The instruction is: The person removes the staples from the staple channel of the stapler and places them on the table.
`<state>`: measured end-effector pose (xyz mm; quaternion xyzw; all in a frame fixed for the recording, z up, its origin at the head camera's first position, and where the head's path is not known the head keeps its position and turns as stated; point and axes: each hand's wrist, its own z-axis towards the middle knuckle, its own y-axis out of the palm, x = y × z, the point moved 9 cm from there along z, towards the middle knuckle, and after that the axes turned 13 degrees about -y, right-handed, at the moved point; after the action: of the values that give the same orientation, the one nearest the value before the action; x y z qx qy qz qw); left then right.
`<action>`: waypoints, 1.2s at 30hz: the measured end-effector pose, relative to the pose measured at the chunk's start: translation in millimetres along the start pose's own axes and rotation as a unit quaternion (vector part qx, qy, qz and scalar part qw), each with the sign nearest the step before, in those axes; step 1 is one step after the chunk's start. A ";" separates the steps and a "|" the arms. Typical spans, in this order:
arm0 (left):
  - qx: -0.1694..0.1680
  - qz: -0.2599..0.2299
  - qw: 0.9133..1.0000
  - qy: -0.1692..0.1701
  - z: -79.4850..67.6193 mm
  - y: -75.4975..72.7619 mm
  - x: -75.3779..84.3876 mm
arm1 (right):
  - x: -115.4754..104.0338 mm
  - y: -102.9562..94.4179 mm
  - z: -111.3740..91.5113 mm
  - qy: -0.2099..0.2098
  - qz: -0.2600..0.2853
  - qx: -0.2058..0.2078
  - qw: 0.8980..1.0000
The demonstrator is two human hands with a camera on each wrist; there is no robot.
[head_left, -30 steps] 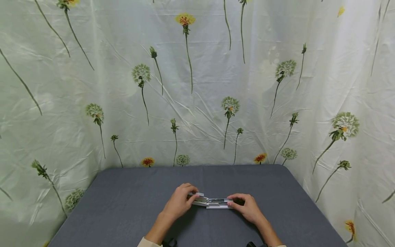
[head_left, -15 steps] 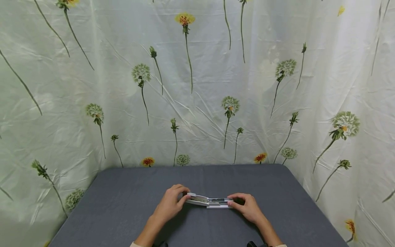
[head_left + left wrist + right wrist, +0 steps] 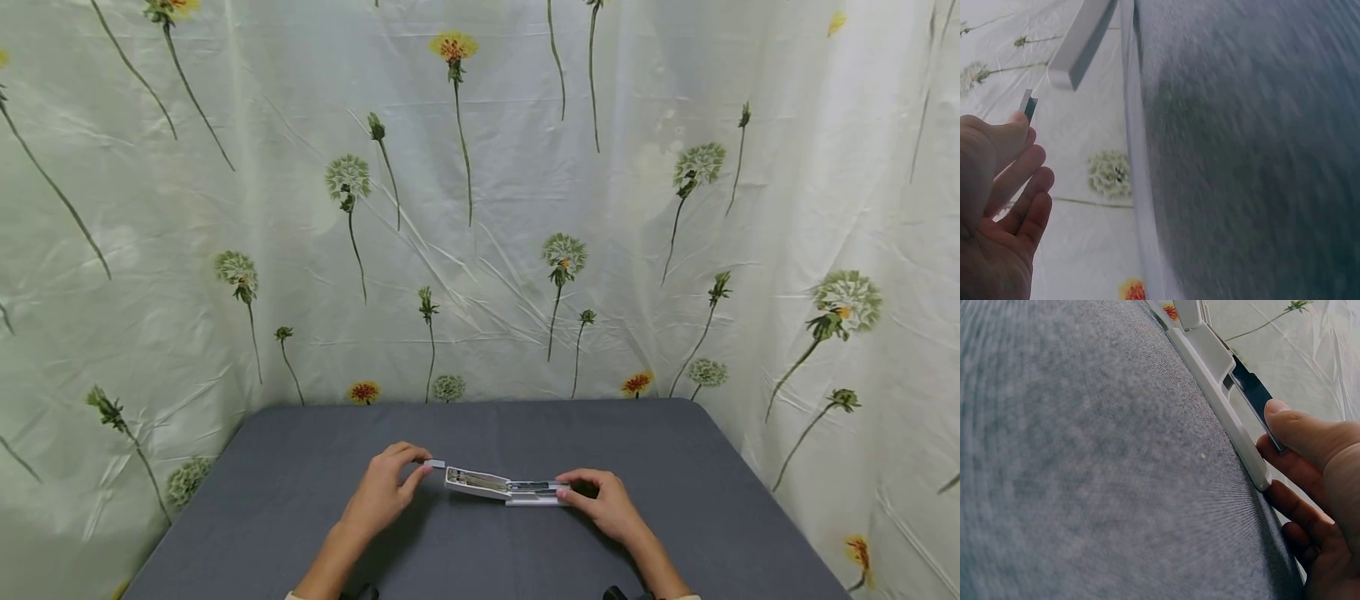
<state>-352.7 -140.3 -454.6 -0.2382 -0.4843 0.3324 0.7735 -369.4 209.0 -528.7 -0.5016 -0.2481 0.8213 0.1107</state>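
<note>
The unfolded stapler (image 3: 480, 489), mid-bench (image 3: 300, 500), looks stiff, light and smooth; its three-o'clock end, where the right hand (image 3: 613, 505) pinches the dark rail (image 3: 1252, 384), should hold best. At nine o'clock, the left hand (image 3: 377, 492) pinches a strip (image 3: 436, 463), probably brittle.

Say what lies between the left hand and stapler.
In the head view, the small strip the left hand pinches, then a bare gap before the stapler.
</note>
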 end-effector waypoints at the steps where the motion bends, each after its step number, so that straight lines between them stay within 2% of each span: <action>1: 0.004 0.002 1.000 0.003 -0.6 -1.5 -1.5 | 0.0 0.0 0.2 0.000 0.001 0.000 1.000; 5: 0.010 0.001 1.000 -0.001 -2.0 -4.6 -8.2 | 0.1 -0.1 0.6 -0.002 0.002 -0.002 1.000; 11: -0.012 -0.004 0.999 -0.032 -3.2 -2.5 -19.5 | -1.4 -1.3 1.5 -0.009 0.004 -0.001 1.000; 19: -0.045 0.017 0.997 -0.055 -3.9 3.7 -31.6 | 1.2 -0.8 0.6 -0.004 -0.003 0.003 1.000; 31: -0.082 0.039 0.995 -0.027 -7.8 11.9 -39.4 | 0.9 0.1 0.3 -0.012 0.003 0.000 1.000; 36: -0.100 0.044 0.993 -0.034 -9.0 14.0 -43.8 | 0.8 0.1 0.3 -0.012 0.006 -0.001 1.000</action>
<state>-362.1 -164.0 -493.9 -0.3241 -0.5302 0.3243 0.7132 -370.0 209.2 -529.2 -0.4931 -0.2469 0.8279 0.1026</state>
